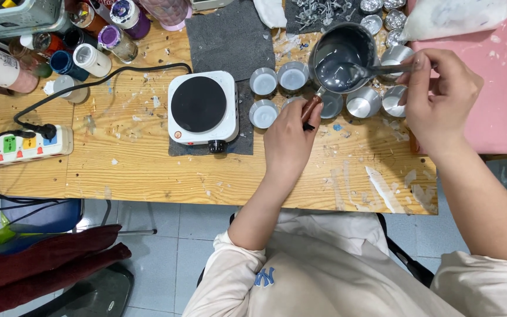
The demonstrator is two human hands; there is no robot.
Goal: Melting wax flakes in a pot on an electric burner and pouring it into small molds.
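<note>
My left hand (289,141) grips the brown wooden handle (311,108) of a small metal melting pot (342,57), held above the wooden table (148,170). Pale grey liquid fills the pot's bottom. With my right hand (438,97) I hold a metal spoon (377,70) whose bowl dips into the liquid. Under and around the pot stand several small round metal cups (264,81), some filled with pale wax, others shiny and empty (364,103).
A white single-burner hot plate (202,107) sits on a grey mat, left of the cups. Jars and bottles (92,58) crowd the back left. A power strip (22,145) with a black cable lies at the left. A pink board (500,88) is at the right.
</note>
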